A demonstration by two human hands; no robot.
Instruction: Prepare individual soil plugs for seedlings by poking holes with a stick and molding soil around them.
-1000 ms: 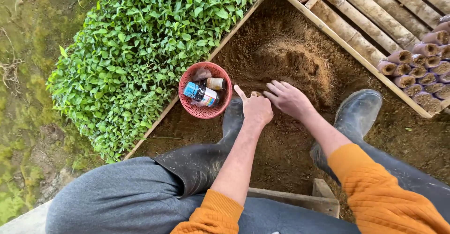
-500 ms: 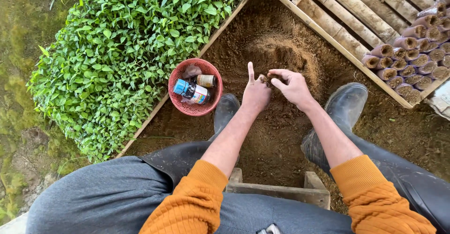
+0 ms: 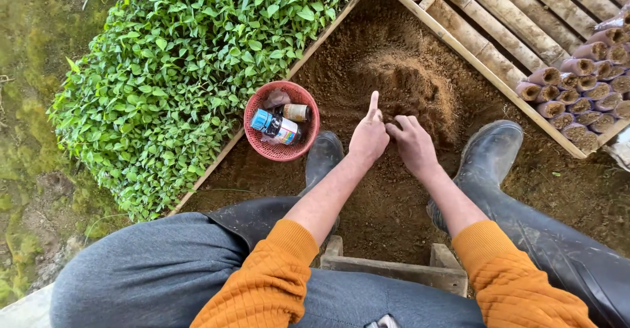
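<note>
Where our left hand [image 3: 369, 137] and right hand [image 3: 413, 145] press together, fingers curled, forefinger raised, the loose brown soil mound [image 3: 410, 85] looks dry, crumbly.

The right hand [image 3: 415, 145] hides whatever its curled fingers touch in the soil; the bamboo rack [image 3: 525, 26] (top right) runs off frame.

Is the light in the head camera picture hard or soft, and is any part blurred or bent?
Head view: soft, even daylight, only faint shadows; left hand, right hand and round red plastic basket look sharp; bamboo-slat tray lines splay toward the corner, suggesting a wide lens.
</note>
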